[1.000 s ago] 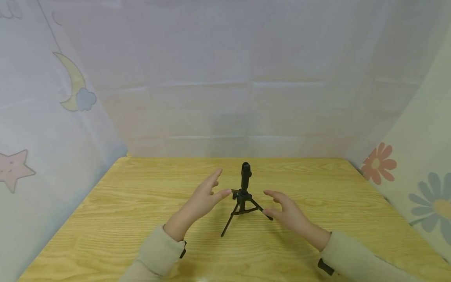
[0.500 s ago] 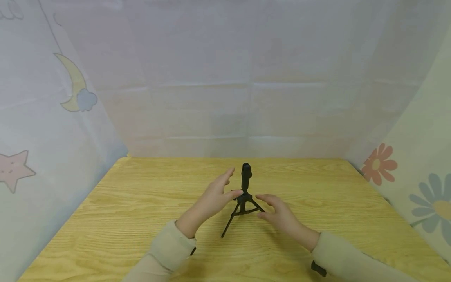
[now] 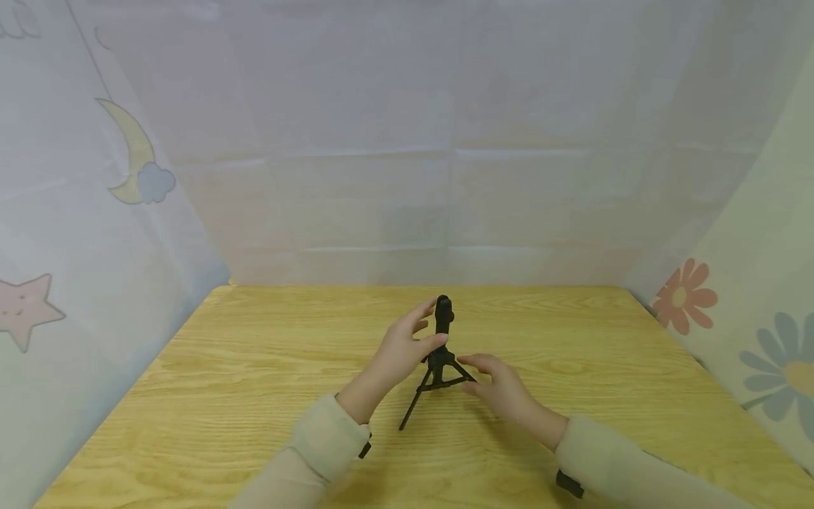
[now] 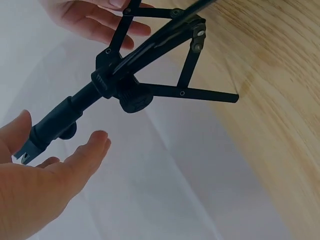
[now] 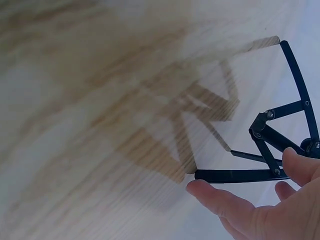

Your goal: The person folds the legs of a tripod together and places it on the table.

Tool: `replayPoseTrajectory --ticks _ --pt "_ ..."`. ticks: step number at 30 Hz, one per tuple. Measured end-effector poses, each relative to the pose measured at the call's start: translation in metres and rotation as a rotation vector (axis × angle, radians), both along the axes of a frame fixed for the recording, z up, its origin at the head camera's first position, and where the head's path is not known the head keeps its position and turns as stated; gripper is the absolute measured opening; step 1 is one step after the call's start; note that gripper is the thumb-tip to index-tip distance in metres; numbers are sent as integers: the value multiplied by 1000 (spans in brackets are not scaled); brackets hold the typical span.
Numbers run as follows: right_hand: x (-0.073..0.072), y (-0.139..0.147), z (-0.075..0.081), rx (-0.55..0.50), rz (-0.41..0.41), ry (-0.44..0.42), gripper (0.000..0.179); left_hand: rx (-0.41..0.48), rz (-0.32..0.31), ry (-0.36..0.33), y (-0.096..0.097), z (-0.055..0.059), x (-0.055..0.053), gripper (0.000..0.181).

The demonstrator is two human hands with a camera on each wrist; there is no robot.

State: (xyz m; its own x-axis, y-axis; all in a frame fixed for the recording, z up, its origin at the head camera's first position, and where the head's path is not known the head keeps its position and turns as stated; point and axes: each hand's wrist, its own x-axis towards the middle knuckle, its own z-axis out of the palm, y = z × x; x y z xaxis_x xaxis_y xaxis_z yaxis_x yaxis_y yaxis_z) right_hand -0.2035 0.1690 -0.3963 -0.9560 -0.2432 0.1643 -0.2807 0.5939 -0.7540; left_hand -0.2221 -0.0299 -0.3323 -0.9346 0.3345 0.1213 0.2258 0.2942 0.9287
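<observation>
A small black tabletop tripod [image 3: 439, 367] stands upright on the table, its legs spread and a round knob on its post. My left hand [image 3: 403, 346] reaches around the upper post from the left. In the left wrist view, the tripod's forked top passes between thumb and fingers [image 4: 82, 162], which are extended and apart. At the right side, my right hand [image 3: 502, 389] is held low with its fingertips right at one leg. The right wrist view shows that leg [image 5: 235, 176] lying between the thumb and a straight finger [image 5: 225, 200].
The wood-grain table [image 3: 222, 396] runs back to a pale cloth backdrop [image 3: 381, 177]. Side cloths carry a printed moon [image 3: 133, 148] and flowers [image 3: 683, 293]. Dark straps show at both sleeve cuffs.
My left hand has moved right and slightly up, from beside the tripod to around its post. My right hand has moved left to the leg. The tripod stays in place.
</observation>
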Motion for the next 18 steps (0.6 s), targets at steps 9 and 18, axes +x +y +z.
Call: replayPoseTrajectory --ticks 9,18 --pt "-3 -3 -1 14 -33 10 33 107 -5 25 10 1 -4 57" --pt "-5 -6 0 21 -33 26 24 168 47 40 14 -1 -6 49"
